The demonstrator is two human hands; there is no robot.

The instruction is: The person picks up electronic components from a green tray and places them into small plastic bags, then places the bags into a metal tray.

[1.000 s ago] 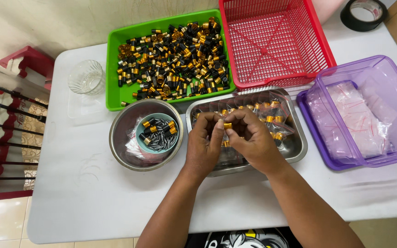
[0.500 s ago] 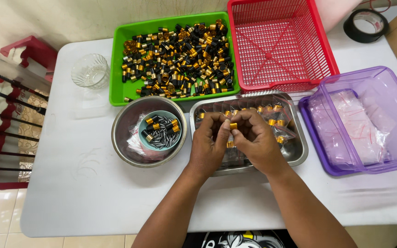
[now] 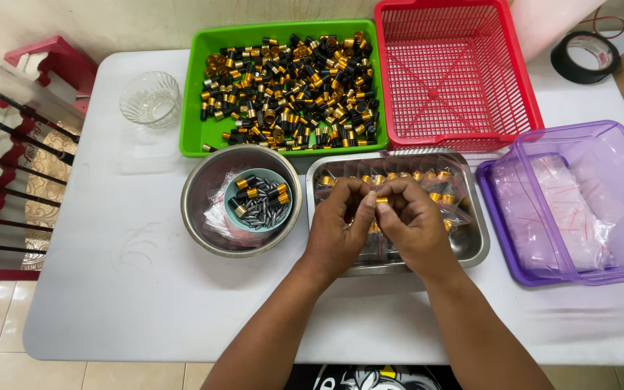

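My left hand (image 3: 339, 227) and my right hand (image 3: 414, 225) meet over a rectangular steel tray (image 3: 472, 245). Together their fingertips pinch one small gold-and-black cylinder part (image 3: 381, 200). A row of similar parts (image 3: 427, 177) and small clear bags lie in the tray under my hands. Left of my hands, a round steel bowl (image 3: 204, 217) holds a teal cup (image 3: 256, 200) with dark pins and a few gold-and-black parts.
A green bin (image 3: 193, 108) full of gold-and-black parts stands at the back. Beside it is a red mesh basket (image 3: 456, 72). A purple box (image 3: 568, 202) with clear bags sits right. A glass dish (image 3: 151, 98) and tape roll (image 3: 584, 56) lie near the far edge.
My hands stay joined over the steel tray, fingers shifting slightly around the small part. The camera view has tilted a little.
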